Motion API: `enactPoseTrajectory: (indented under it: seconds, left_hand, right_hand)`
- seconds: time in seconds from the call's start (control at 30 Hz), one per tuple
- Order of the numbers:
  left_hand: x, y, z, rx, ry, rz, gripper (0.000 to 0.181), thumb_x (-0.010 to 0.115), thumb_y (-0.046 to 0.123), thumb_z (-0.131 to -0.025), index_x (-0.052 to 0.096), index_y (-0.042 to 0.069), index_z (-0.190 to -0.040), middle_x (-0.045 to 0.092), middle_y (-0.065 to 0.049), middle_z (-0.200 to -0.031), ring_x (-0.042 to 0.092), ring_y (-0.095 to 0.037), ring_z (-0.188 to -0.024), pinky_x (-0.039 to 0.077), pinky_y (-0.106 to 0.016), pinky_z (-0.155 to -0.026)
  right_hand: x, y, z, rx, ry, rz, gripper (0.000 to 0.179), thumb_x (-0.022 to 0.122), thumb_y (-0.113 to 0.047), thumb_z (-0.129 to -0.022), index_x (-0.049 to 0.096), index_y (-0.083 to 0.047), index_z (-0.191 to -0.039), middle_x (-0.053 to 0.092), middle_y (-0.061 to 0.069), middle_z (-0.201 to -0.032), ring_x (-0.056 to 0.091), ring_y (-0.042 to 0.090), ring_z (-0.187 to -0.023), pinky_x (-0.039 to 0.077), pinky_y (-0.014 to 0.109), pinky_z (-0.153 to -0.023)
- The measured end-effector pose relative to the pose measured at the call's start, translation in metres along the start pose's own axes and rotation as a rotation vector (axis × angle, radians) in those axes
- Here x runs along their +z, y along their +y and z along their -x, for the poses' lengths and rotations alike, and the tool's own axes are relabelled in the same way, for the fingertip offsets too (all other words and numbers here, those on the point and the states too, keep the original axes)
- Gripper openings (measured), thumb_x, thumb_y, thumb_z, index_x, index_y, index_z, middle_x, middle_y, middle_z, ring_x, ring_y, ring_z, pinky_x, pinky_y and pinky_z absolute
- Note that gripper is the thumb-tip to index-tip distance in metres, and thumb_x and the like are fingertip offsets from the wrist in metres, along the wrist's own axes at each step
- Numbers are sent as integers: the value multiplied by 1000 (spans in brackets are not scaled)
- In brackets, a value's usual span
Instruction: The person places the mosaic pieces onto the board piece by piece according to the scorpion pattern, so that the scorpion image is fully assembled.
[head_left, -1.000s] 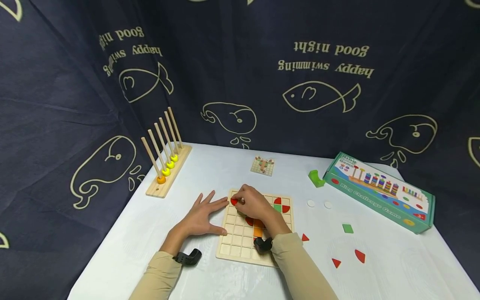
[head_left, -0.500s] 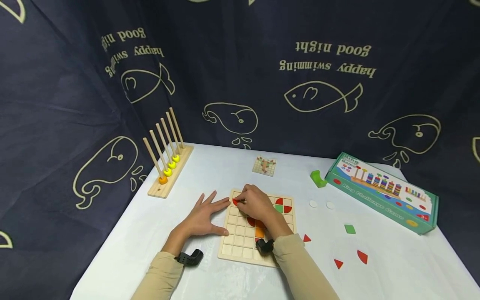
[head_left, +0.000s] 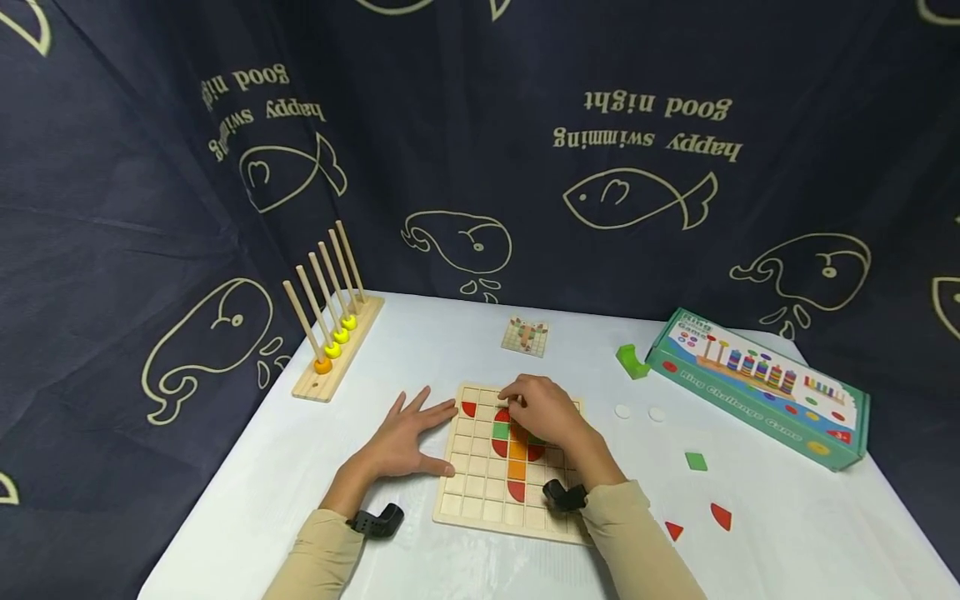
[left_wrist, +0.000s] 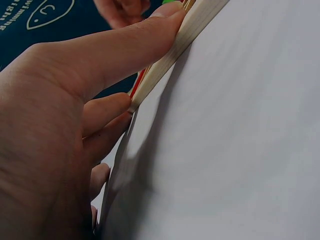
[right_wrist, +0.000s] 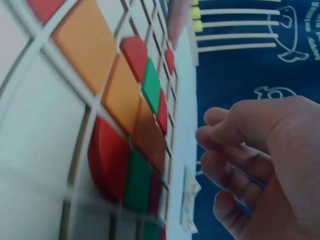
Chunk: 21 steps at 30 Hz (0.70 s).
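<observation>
The square wooden grid board (head_left: 472, 508) lies on the white table, with red quarter-circle, green and orange square pieces set in its cells. A red quarter-circle piece (head_left: 468, 409) sits by itself near the far left corner. My left hand (head_left: 397, 446) is spread at the board's left side, its thumb and fingertips touching the wooden edge (left_wrist: 165, 62) in the left wrist view. Over the board's far middle is my right hand (head_left: 547, 412), its fingers loosely bent with nothing between them in the right wrist view. It covers several cells and pieces.
Right of the board lie a red triangle (head_left: 674, 531), a red quarter-circle (head_left: 721, 517), a green piece (head_left: 696, 461) and two white discs (head_left: 622, 411). A pattern card (head_left: 524, 336), green block (head_left: 632, 362), game box (head_left: 757, 387) and peg rack (head_left: 339, 354) stand farther back.
My right hand has let go of the red quarter-circle at the far left and moved right across the board. The left hand stays in place. A red triangle right of the board is now hidden.
</observation>
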<state>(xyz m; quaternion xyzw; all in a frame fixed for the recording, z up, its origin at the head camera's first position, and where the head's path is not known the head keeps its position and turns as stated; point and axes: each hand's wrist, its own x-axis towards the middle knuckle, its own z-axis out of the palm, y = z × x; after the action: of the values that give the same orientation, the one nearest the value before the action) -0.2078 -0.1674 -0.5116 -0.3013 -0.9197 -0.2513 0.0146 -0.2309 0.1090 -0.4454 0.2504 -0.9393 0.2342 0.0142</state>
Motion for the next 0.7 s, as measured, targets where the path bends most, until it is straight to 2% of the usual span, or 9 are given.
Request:
enactPoseTrajectory:
  seconds: [0.13,0.3,0.43,0.57,0.7]
  left_hand:
    - [-1,0,0,4,-1,-4,101,69,75,-64,46,20,-145,38,7,-150,13,-32,-144,0,-58,-113]
    - [-1,0,1,-10,-18,-8,101,69,75,-64,45,21,-146,37,8,-151,12,-32,-144,-1,-56,-113]
    - [-1,1,0,1,-3,-1,101,70,74,-64,45,20,-145,38,6,-150,13,-33,-144,0,-57,-113]
    - [-1,2,0,7,1,8,101,71,73,-64,46,19,-145,38,6,-150,13,-34,-143,1,-58,-113]
    - [-1,1,0,-3,-3,4,101,70,75,-64,46,20,-145,37,8,-150,13,-32,-144,0,-56,-113]
  right_hand:
    - [-9,7,12,22,17,-14,22,59,-7,-89,76,-13,-103,63,-10,-86,50,11,-67,45,29,-62]
    - [-17,15,30,53,22,-15,22,59,-9,-89,75,-14,-104,65,-9,-88,51,9,-70,46,29,-66]
    - [-28,21,48,77,49,-68,22,60,-8,-89,75,-14,-105,66,-7,-89,52,11,-73,47,30,-68]
    - [-40,27,65,108,47,-129,21,62,-7,-89,74,-13,-105,67,-4,-90,52,14,-73,46,30,-62]
    - [-49,36,83,151,37,-130,21,62,-8,-89,74,-13,-106,67,-4,-90,52,14,-73,45,28,-59]
